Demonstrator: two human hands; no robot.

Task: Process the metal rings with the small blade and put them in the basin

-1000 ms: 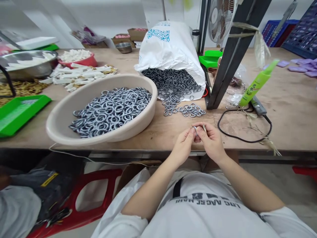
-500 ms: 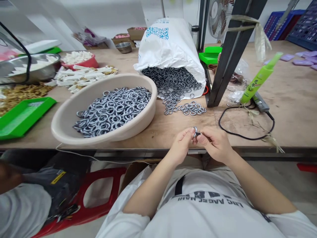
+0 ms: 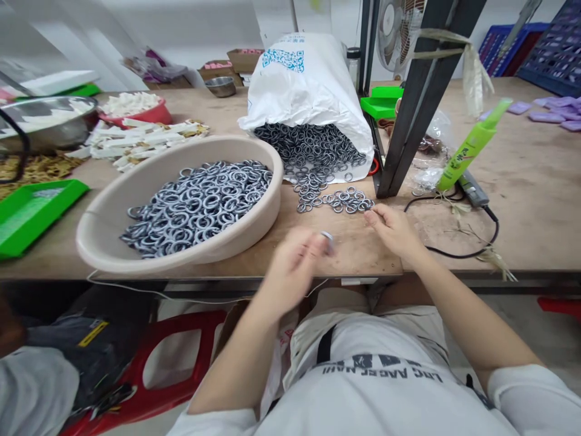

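My left hand [image 3: 297, 257], blurred by motion, pinches a grey ring [image 3: 327, 242] above the table's front edge, just right of the beige basin [image 3: 181, 260]. Many grey rings [image 3: 204, 200] fill that basin. At the right end of a small group of loose rings [image 3: 347, 200], my right hand [image 3: 388, 225] has its thumb and forefinger pressed together; what they hold, if anything, is too small to make out. Behind the loose rings, a white sack [image 3: 308, 91] lies on its side with more rings spilling from its mouth.
A black metal post [image 3: 408, 115] rises behind my right hand. Beside it are a yellow-green tube [image 3: 472, 148] and a black cable [image 3: 458, 254]. A green tray [image 3: 40, 212] and white pieces [image 3: 136, 142] lie left. Another person's sleeve [image 3: 40, 387] shows at lower left.
My hands have parted. The left moved left with the ring, while the right moved forward to the loose rings. The view has shifted slightly.
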